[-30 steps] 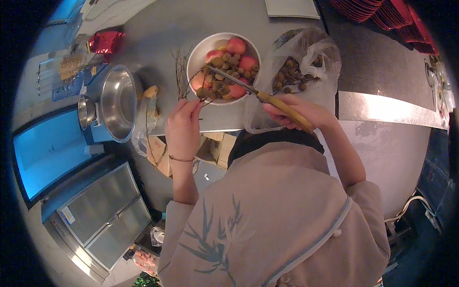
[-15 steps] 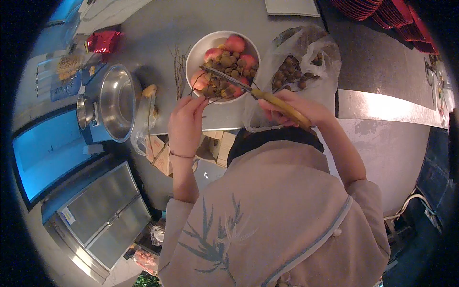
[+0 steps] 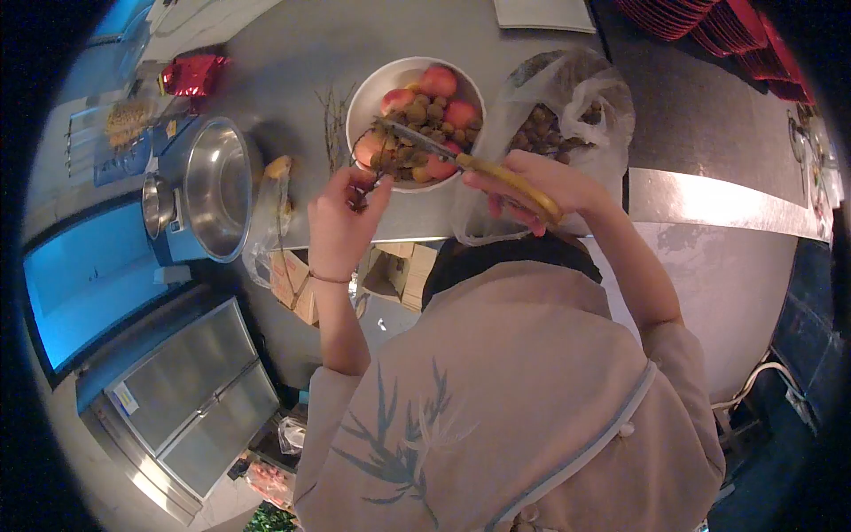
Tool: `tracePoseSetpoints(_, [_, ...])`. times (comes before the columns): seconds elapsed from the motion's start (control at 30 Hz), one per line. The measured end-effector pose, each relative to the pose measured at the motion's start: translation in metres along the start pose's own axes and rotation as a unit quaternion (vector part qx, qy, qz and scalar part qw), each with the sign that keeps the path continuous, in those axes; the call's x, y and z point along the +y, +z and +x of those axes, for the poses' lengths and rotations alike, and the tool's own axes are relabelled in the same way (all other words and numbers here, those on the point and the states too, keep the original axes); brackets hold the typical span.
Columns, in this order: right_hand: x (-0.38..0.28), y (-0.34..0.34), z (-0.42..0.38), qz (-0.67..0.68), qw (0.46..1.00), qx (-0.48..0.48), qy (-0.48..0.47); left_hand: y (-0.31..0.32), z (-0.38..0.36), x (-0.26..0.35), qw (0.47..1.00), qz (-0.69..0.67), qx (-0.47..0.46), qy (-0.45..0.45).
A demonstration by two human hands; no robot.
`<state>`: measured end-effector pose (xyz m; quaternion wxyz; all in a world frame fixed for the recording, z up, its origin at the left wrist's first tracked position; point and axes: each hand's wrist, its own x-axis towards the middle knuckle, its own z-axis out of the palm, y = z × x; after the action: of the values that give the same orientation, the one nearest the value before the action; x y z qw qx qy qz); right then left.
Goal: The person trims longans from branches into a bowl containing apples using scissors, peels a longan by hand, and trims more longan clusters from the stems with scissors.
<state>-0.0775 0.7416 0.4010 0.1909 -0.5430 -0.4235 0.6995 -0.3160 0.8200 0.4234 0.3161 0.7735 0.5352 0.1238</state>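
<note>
My right hand (image 3: 567,188) grips yellow-handled scissors (image 3: 514,184), whose blades reach over a white bowl (image 3: 356,99). Inside the bowl, small round brown fruits that look like longans (image 3: 417,112) lie among red apples (image 3: 439,82). My left hand (image 3: 339,226) is closed at the bowl's near left edge, pinching a thin dark twig (image 3: 357,146). The twig's upper end curves over the rim near the scissor tips. To the right of the bowl, a clear plastic bag (image 3: 612,102) contains more brown fruits (image 3: 536,133), partly behind my right hand.
Bare twigs (image 3: 334,124) lie left of the bowl. Farther left are a large steel bowl (image 3: 217,191), a small steel cup (image 3: 158,206) and a red packet (image 3: 192,76). Cardboard boxes (image 3: 412,270) stand below the counter edge. Red stacked baskets (image 3: 709,31) sit at the upper right.
My left hand has turned and its fingers have curled in more around the twig. The scissors have shifted slightly, with their tips still over the bowl.
</note>
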Motion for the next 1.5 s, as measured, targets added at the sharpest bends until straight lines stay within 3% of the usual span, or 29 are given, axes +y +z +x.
tracePoseSetpoints(0.03, [-0.001, -0.001, 0.001, 0.003, 1.0, -0.004, 0.001, -0.002, -0.001, 0.003, 1.0, 0.009, -0.008, -0.006])
tracePoseSetpoints(0.13, [-0.004, -0.003, 0.002, 0.006, 1.0, -0.015, -0.004, -0.006, -0.002, 0.004, 0.996, 0.024, 0.011, 0.09])
tracePoseSetpoints(0.43, [-0.005, -0.007, 0.006, -0.025, 0.998, -0.04, -0.037, -0.01, -0.003, -0.016, 0.985, 0.07, 0.076, 0.138])
tracePoseSetpoints(0.53, [-0.004, -0.007, 0.008, -0.009, 0.999, -0.037, -0.027, -0.013, -0.002, -0.014, 0.981, 0.132, 0.085, 0.116])
tracePoseSetpoints(0.73, [0.001, -0.008, 0.013, 0.009, 0.998, -0.05, -0.033, -0.012, 0.007, -0.021, 0.964, 0.141, 0.107, 0.197])
tracePoseSetpoints(1.1, [-0.001, -0.016, 0.009, 0.018, 0.999, -0.035, -0.001, -0.009, 0.011, -0.022, 0.966, 0.13, 0.131, 0.18])
tracePoseSetpoints(1.2, [0.011, -0.016, 0.011, 0.092, 0.992, -0.007, -0.087, -0.009, 0.01, -0.019, 0.969, 0.1, 0.153, 0.168])
tracePoseSetpoints(1.33, [0.02, -0.016, 0.015, 0.176, 0.984, 0.015, -0.038, -0.008, 0.01, -0.018, 0.98, 0.04, 0.164, 0.106])
tracePoseSetpoints(1.4, [0.021, -0.016, 0.012, 0.172, 0.985, 0.021, -0.014, -0.007, 0.012, -0.025, 0.972, 0.038, 0.192, 0.13])
tracePoseSetpoints(1.5, [0.036, -0.019, 0.009, 0.149, 0.986, -0.013, -0.075, -0.006, 0.012, -0.026, 0.973, 0.028, 0.211, 0.088])
